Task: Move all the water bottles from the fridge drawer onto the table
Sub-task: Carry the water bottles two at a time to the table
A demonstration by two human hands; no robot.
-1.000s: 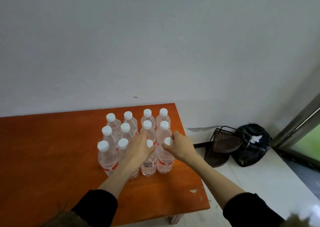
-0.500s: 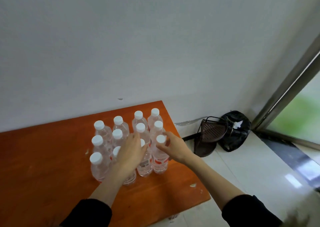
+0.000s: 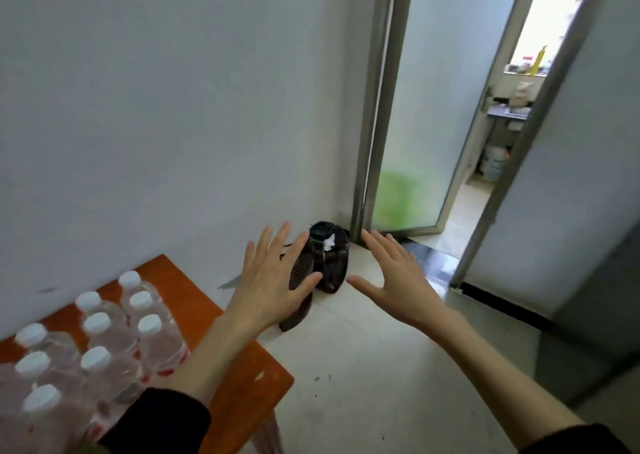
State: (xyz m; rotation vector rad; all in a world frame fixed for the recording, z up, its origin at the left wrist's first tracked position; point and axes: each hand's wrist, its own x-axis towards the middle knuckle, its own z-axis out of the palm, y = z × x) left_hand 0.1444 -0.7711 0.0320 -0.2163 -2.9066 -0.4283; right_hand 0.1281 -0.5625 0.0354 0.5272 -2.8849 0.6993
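Note:
Several clear water bottles [image 3: 104, 346] with white caps and red labels stand packed together on the orange wooden table [image 3: 239, 381] at the lower left. My left hand [image 3: 273, 284] hovers in the air to the right of the bottles, fingers spread, holding nothing. My right hand [image 3: 398, 280] is also raised and spread, out over the floor, and it is empty too. The fridge drawer is not in view.
A dark basket [image 3: 299, 298] and a black bag [image 3: 330, 256] sit on the pale floor against the white wall beyond the table's right edge. A glass door [image 3: 408, 118] with a metal frame stands open at the right, leading into another room.
Both hands let go of the front bottles and lifted away to the right, fingers spreading. The view swung right, pushing the table to the lower left and bringing the doorway into sight.

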